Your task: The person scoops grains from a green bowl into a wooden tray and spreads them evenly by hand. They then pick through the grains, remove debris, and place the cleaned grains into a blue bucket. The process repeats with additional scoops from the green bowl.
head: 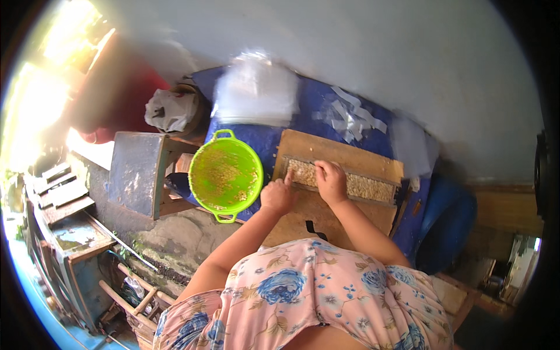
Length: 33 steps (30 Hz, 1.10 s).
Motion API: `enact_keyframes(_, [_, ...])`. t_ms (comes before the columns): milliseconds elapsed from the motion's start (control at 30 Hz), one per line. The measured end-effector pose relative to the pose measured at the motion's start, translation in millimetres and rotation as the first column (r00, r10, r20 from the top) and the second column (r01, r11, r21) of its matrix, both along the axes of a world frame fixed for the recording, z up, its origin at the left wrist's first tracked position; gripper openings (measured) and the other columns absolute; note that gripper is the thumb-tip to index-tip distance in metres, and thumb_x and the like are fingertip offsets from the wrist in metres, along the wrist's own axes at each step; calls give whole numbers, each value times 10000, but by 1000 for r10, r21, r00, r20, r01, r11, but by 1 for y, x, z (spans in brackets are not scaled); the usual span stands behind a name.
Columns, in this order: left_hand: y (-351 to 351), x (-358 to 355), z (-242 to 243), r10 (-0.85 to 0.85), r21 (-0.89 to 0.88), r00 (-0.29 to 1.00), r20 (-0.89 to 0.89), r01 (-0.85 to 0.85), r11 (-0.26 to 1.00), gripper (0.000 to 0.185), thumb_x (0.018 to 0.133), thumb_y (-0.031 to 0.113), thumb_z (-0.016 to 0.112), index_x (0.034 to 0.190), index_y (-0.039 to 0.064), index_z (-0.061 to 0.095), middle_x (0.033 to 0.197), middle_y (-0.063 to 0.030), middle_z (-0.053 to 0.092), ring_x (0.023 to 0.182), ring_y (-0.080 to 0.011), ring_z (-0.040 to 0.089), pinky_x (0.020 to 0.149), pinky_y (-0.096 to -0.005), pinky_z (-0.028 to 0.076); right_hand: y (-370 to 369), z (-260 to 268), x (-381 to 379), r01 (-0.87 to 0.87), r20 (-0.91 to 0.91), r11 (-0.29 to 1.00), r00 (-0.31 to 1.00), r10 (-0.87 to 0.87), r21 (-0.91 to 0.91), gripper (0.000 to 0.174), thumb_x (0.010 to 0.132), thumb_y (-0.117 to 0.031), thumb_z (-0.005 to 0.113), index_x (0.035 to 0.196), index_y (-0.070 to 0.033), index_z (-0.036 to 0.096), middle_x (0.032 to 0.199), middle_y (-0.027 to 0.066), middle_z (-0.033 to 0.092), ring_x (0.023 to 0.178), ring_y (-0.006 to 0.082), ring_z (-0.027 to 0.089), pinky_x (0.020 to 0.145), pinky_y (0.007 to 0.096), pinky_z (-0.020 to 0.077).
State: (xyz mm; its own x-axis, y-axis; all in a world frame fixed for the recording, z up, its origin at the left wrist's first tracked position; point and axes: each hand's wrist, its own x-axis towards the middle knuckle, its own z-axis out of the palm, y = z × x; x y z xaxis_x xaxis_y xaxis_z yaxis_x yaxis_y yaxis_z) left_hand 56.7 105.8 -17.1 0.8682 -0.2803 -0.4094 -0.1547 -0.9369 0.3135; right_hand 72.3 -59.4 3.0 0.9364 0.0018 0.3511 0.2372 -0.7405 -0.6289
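Note:
A long rectangular frame (372, 188) filled with pale beans or kernels lies on a brown wooden board (341, 146) before me. My left hand (278, 197) is at the frame's left end, its index finger stretched onto the filling and the other fingers curled. Over the middle of the filling rests my right hand (331, 181), thumb and fingertips close together; whether anything is between them cannot be told. Beside my left hand stands a bright green plastic colander or basin (249, 166) with two handles, pale kernels scattered over its inside.
Clear plastic sheets or bags (256, 94) are stacked at the back of the blue-covered table (269, 140). Crumpled plastic strips (350, 118) lie behind the board. A blue barrel (450, 223) stands at the right, a dark-topped wooden stool (135, 175) at the left.

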Motion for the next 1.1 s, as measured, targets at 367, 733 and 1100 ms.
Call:
enact_keyframes(367, [43,-4,73,389,-789,692,-608,-475,-390,312,934,211,536,1199,48,547,1001,-4,606,878,-66,559,735,-237,470,99,72,21,-316,263,939,925,274,133,140,709,-22,676,833,-55,619,842,96,644,786,293,604,712,385,489])
enact_keyframes(733, [141,21,92,460,-642,457,-761,-428,-636,165,915,195,564,1029,77,551,912,-14,614,803,-104,594,650,-235,489,200,93,44,-486,297,873,840,454,40,245,733,-37,651,960,-38,560,890,123,621,841,312,596,763,405,484])
enact_keyframes(1100, [391,141,-59,960,-509,200,194,-816,273,221,818,282,643,887,76,682,813,-88,688,737,-190,652,707,-331,497,79,62,7,-131,28,988,991,129,78,268,731,24,643,984,-41,585,884,129,645,809,300,622,727,384,495])
